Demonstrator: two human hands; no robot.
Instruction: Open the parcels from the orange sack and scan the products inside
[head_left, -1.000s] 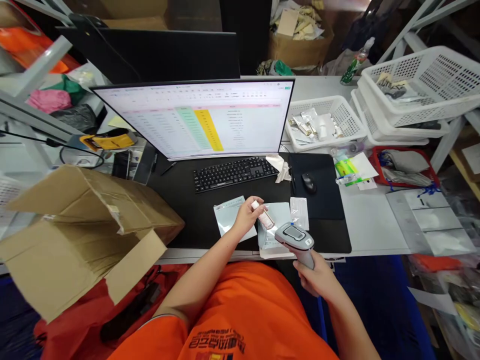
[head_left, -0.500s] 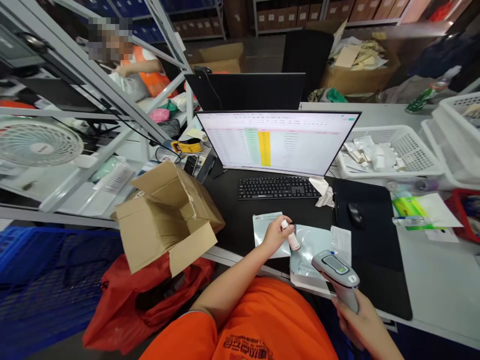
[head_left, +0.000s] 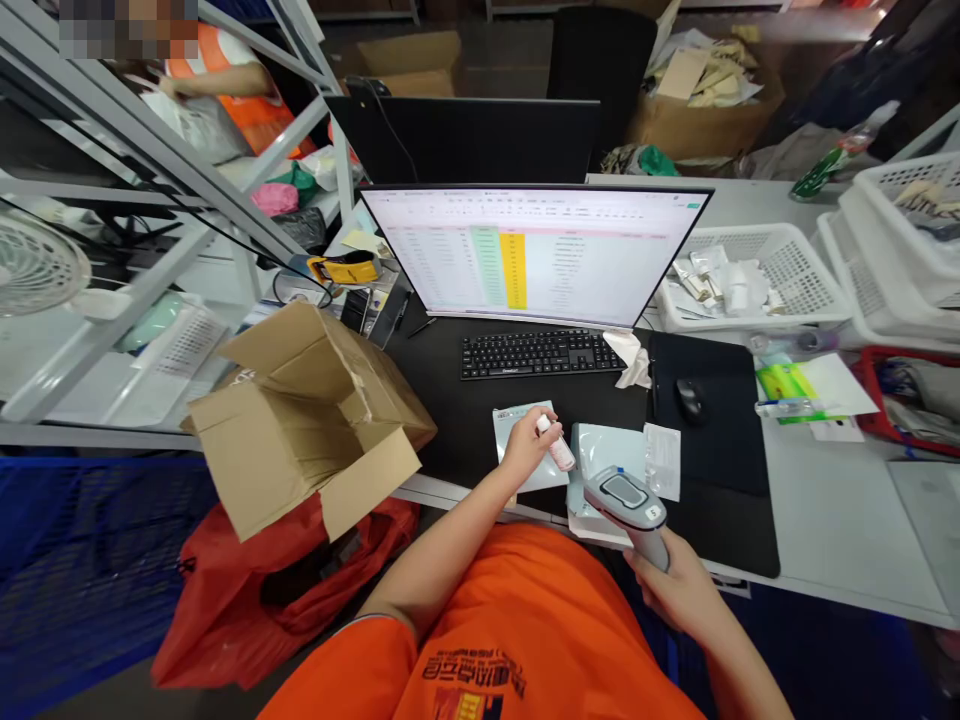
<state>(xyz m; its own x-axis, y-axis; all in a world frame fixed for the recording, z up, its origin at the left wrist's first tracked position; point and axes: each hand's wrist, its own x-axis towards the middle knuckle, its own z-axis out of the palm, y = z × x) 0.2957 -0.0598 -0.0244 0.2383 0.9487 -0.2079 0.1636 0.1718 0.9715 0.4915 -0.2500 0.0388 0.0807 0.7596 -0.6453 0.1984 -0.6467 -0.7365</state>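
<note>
A small white-capped bottle (head_left: 559,455) with a pinkish label is held tilted in my left hand (head_left: 527,443), closed around its upper part. Under that hand lies a pale flat packet (head_left: 504,424) on the black desk mat. My right hand (head_left: 671,580) grips the handle of a grey barcode scanner (head_left: 626,498), whose head points left toward the bottle. Beneath the scanner are a light-blue plastic packet (head_left: 611,445) and a white packet edge. A small clear sachet (head_left: 663,458) lies just right of them.
An open cardboard box (head_left: 315,400) stands at the left edge above a red bag (head_left: 225,600). Ahead are a monitor (head_left: 540,260), keyboard (head_left: 540,353) and mouse (head_left: 688,401). White baskets (head_left: 806,275) stand on the right. Another person in an orange vest (head_left: 251,110) works at far left.
The view has tilted down and shifted slightly right. The scanner has come closer to the bottle, and its green indicator light no longer shows. Both hands keep their holds.
</note>
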